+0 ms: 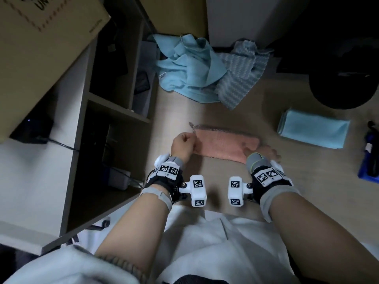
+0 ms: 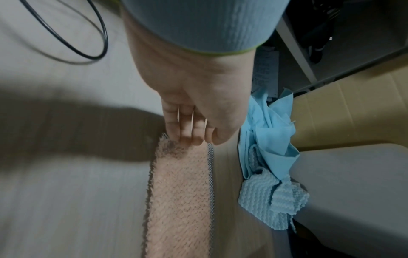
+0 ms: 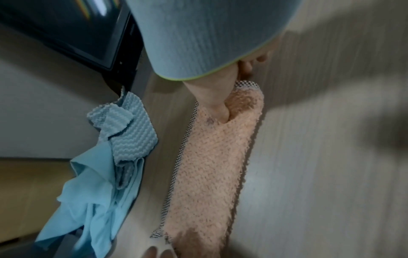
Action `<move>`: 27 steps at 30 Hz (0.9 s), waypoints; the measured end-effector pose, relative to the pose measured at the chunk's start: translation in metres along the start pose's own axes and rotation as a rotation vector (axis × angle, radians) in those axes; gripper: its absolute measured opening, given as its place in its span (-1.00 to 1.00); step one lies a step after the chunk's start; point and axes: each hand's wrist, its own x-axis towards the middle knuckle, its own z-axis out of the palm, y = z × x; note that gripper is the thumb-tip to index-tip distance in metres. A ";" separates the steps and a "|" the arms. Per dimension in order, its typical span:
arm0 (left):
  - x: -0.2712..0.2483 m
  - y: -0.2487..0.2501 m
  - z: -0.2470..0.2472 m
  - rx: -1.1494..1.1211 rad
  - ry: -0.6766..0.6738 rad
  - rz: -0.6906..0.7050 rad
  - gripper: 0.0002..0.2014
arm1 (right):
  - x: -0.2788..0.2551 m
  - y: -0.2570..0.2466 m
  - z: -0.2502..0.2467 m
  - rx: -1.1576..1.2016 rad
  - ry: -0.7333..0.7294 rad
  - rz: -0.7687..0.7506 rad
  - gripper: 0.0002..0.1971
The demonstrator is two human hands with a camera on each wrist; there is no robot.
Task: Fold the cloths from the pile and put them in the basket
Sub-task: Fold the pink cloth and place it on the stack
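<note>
Hands on one pink cloth, one folded blue cloth beside.

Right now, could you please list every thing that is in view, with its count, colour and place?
fluffy pink cloth: one, pink, folded into a long strip on the floor between the hands.
smooth light blue cloth: one, light blue, crumpled in the pile, far side.
ribbed pale blue cloth: one, pale blue, in the pile, right part.
folded light blue cloth: one, light blue, on the floor at right.
cardboard box: one, brown, upper left.
left hand: grips the strip's left end.
right hand: holds the right end, thumb tucked in.
</note>
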 end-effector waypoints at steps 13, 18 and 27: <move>-0.054 -0.010 0.041 0.139 -0.256 -0.171 -0.71 | -0.011 0.047 -0.076 0.185 -0.005 -0.049 -0.37; -0.071 -0.020 0.067 0.044 -0.225 -0.181 -0.73 | -0.016 0.073 -0.096 0.302 0.016 -0.113 -0.64; -0.080 -0.021 0.056 -0.131 -0.264 -0.207 -0.89 | -0.054 0.038 -0.050 0.168 -0.026 -0.328 -0.88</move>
